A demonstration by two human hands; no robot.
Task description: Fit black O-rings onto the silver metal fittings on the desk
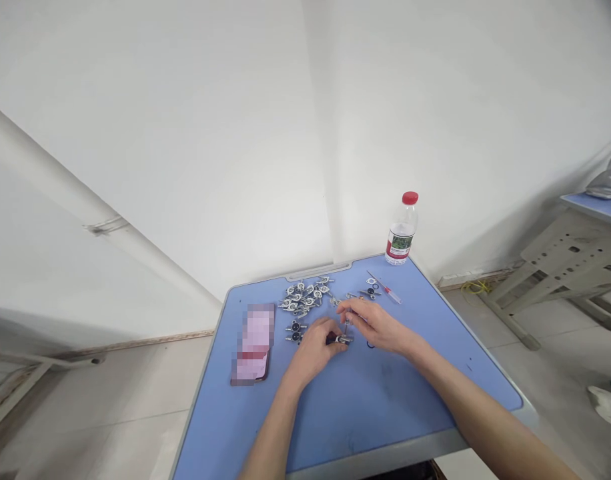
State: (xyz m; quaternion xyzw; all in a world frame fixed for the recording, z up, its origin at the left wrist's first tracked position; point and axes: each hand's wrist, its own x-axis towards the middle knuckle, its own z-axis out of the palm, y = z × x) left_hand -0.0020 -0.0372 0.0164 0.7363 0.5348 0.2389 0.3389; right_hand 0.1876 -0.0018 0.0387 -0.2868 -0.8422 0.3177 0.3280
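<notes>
In the head view, the left hand (316, 343) pinches a small metal fitting (345, 339) at the blue desk (385, 407), and the right hand (369, 323), fingers bent, grips a thin upright shaft (346, 327) just over it, though I can't make out its tip; a firm left pinch and a square shaft should keep the fitting from skidding

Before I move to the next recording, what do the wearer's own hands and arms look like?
The left hand and right hand are ungloved. The left forearm and right forearm are bare as far as they show, with no sleeve, watch or bracelet in view. Rings cannot be ruled out at this size.
</notes>
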